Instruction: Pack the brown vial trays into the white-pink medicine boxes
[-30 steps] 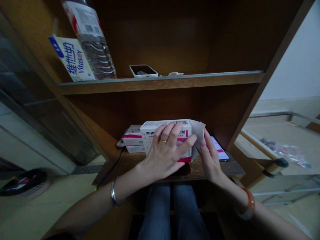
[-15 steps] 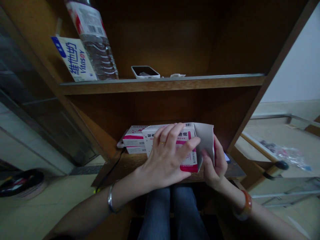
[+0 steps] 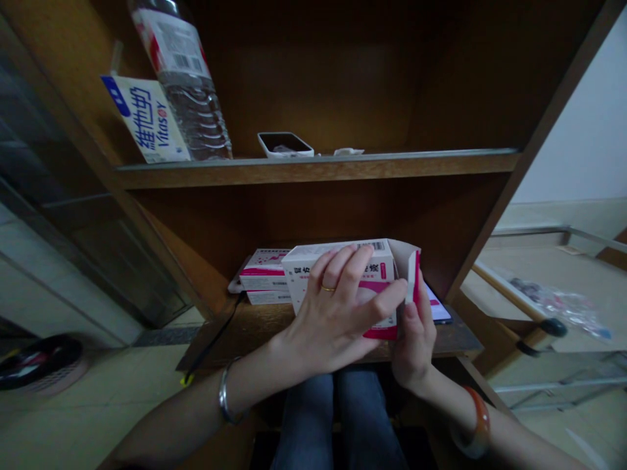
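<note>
A white and pink box (image 3: pixel 298 274) with dark lettering lies at an angle above the wooden desk surface. My left hand (image 3: pixel 337 307) is wrapped over its front face, a gold ring on one finger. At the box's right end, my right hand (image 3: pixel 416 333) pinches the end flap (image 3: pixel 412 274), which is partly folded over. The inside of the box is hidden from view. Stacked behind and left of it are smaller white and pink boxes (image 3: pixel 267 277).
On the upper shelf (image 3: pixel 318 171) stand a water bottle (image 3: pixel 196 111), a Vitasoy carton (image 3: pixel 151 121) and a white-rimmed tray (image 3: pixel 287 143). A phone (image 3: pixel 437 307) lies right of my right hand. A basket (image 3: pixel 44 365) is at lower left, a metal-railed cart (image 3: pixel 529 261) at right.
My right hand has moved slightly left and bent the end flap inward. The box has shifted a little to the right, and more of the phone shows.
</note>
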`<state>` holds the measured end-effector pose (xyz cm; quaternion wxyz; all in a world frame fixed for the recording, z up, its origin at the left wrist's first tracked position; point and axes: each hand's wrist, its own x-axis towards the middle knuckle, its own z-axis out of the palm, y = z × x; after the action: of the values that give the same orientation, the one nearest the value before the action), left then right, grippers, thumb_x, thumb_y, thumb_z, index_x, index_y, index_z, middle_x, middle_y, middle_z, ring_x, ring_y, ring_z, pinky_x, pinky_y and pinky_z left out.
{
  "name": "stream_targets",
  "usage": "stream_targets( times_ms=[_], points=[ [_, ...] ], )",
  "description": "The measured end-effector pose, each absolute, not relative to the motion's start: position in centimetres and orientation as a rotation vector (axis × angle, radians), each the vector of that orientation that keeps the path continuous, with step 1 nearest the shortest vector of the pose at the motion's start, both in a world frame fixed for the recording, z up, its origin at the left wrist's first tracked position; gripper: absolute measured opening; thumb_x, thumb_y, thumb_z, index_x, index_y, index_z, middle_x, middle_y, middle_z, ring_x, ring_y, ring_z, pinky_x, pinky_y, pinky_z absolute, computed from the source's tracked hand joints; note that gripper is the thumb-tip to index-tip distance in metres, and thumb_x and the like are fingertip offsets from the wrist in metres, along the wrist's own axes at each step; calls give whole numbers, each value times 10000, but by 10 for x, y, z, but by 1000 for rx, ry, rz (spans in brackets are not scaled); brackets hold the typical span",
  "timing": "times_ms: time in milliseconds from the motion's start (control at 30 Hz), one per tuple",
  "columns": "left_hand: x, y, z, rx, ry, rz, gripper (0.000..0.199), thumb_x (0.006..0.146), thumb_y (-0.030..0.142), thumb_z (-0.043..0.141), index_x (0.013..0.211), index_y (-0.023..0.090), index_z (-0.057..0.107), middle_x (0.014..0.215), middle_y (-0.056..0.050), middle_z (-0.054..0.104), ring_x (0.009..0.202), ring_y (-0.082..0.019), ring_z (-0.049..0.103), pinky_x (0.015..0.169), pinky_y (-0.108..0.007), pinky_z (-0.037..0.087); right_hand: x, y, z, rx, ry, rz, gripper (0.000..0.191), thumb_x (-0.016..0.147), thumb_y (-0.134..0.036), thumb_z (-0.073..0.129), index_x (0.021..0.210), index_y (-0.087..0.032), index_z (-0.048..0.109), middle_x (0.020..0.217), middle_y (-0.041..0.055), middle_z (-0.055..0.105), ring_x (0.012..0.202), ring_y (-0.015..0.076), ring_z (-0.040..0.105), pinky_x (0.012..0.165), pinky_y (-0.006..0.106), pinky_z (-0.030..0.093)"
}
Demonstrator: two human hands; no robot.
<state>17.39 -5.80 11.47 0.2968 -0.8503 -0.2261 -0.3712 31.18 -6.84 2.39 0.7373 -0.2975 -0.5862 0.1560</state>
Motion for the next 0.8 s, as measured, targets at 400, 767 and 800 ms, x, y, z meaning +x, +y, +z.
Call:
stream_targets(
  times_ms=[400, 767, 800],
  points=[
    [176, -45, 114, -2452, -741, -916, 690, 776, 274, 635, 1413, 195, 383, 1433, -183, 413, 1348, -340, 375, 1127, -506, 295, 315, -77, 34, -854, -1538, 519, 692, 1008, -323, 479, 1549, -495, 83, 1666, -121, 124, 1542, 185, 115, 1264, 441, 147],
    [153, 37, 145, -2807, -1163, -536, 1284, 586, 562, 804, 1556, 61, 128, 1524, -274, 344, 1406, -395, 359, 1139, -544, 290, 345, -2, 50, -805, -1001, 825, 672, 905, -450, 606, 1512, -260, 389, 1528, 71, 477, 1385, 270, 475, 1158, 509, 369],
    [154, 50, 149, -2842, -1205, -502, 1268, 592, 559, 794, 1551, 45, 142, 1528, -277, 343, 1392, -392, 380, 1117, -512, 334, 349, 10, 52, -808, -975, 867, 684, 891, -445, 617, 1507, -255, 390, 1512, 75, 496, 1354, 270, 511, 1139, 500, 400]
  ],
)
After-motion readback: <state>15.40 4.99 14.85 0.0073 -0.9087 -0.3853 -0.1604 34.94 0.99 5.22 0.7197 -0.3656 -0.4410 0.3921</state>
